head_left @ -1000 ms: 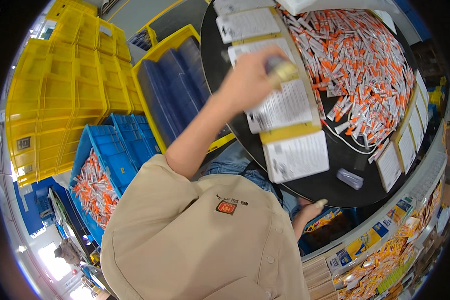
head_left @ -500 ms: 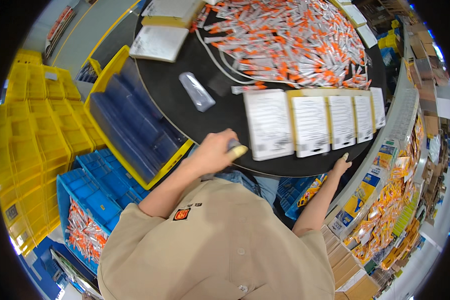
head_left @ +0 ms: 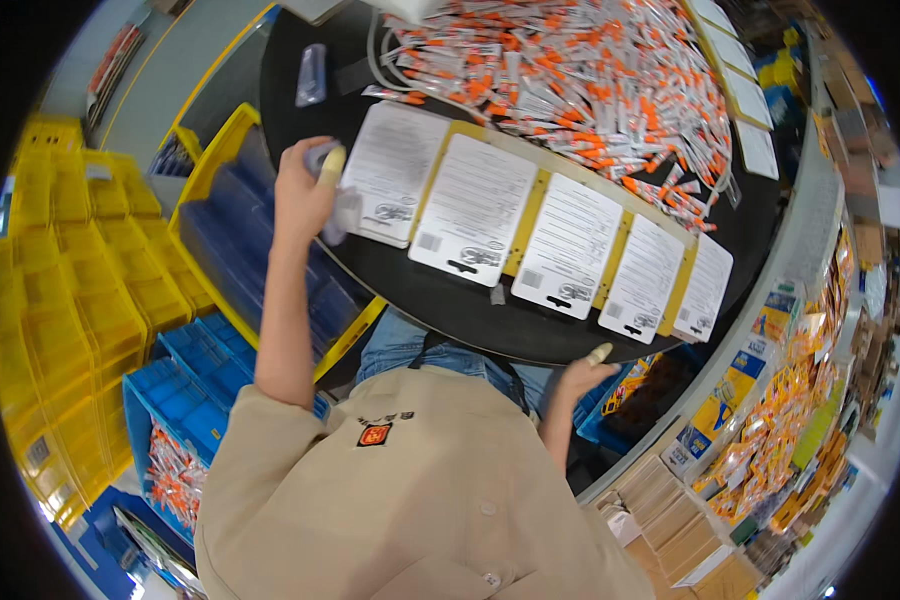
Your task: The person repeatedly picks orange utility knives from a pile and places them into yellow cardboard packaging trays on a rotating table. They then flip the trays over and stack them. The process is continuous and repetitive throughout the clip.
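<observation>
My left hand [head_left: 305, 195], with a yellowish cot on its thumb, is at the left edge of the round black table [head_left: 410, 290]. Its fingers close on a translucent plastic shell [head_left: 340, 215], blurred and partly hidden. Beside it lies the leftmost white printed card [head_left: 395, 165], in a row with several more cards [head_left: 475, 205] on yellow holders. My right hand [head_left: 582, 375] is by the near table edge, below the cards, thumb raised and fingers apart, apparently holding nothing. A clear plastic shell [head_left: 311, 75] lies alone on the table's far left.
A heap of orange-capped tubes [head_left: 560, 80] covers the table's middle inside a pale cord. On the left stand a yellow crate [head_left: 232, 135] with clear shells, stacked yellow crates [head_left: 70, 270] and blue bins [head_left: 175, 385]. A long counter [head_left: 710, 400] with packaged goods runs along the right.
The table's contents have swung clockwise: the card row went left and tilted, the lone shell moved up and left. My left hand moved up and left; my right hand moved left and nearer.
</observation>
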The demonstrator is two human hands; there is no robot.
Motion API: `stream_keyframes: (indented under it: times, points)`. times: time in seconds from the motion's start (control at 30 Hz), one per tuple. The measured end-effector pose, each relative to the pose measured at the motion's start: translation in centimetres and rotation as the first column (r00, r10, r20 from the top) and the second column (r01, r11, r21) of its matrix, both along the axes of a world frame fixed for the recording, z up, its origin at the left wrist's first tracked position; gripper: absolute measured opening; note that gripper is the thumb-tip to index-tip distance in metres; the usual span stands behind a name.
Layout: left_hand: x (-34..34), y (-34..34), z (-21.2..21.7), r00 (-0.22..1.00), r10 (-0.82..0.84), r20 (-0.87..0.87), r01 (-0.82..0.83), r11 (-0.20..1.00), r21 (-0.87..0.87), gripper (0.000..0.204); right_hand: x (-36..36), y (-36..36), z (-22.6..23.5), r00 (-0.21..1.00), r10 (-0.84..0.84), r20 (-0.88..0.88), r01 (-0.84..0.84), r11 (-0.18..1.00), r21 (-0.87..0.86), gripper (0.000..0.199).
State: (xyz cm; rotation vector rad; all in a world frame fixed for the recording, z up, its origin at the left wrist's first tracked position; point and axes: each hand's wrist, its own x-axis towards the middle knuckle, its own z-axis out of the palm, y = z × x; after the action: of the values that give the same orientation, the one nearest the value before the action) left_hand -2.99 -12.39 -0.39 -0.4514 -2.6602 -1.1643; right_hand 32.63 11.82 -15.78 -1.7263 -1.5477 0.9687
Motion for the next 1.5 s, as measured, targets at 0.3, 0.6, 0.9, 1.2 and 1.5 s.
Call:
stream_keyframes:
  times: [0.3, 0.6, 0.9, 1.2, 1.5]
  points:
    - [8.0, 5.5, 2.6, 0.831, -0.430, 0.353, 0.309, 0.884, 0.351, 0.029, -3.6, 5.8, 9.7, 0.476, 0.831, -0.289, -0.789, 0.548, 0.278, 0.040]
    - [11.6, 5.3, 7.8, 0.544, -0.767, 0.340, 0.666, 0.641, 0.381, 0.046, -13.8, -5.6, 12.6, 0.448, 0.891, -0.068, -0.788, 0.430, 0.441, 0.038]
    - [12.9, 13.4, 8.5, 0.391, -0.905, 0.166, 0.828, 0.424, 0.367, 0.031, -14.9, 10.6, 12.2, 0.790, 0.610, -0.064, -0.510, 0.711, 0.484, 0.024]
    - [16.0, 29.0, -1.6, 0.422, -0.783, 0.457, 0.868, 0.495, 0.048, 0.037, -5.8, 31.2, 13.8, 0.719, 0.011, -0.695, 0.263, 0.921, 0.286, 0.025]
    - [16.5, 33.9, -1.8, 0.603, -0.621, 0.501, 0.798, 0.482, -0.362, 0.051, -22.6, 29.9, 7.7, 0.597, 0.585, 0.548, -0.627, 0.767, -0.136, 0.068]
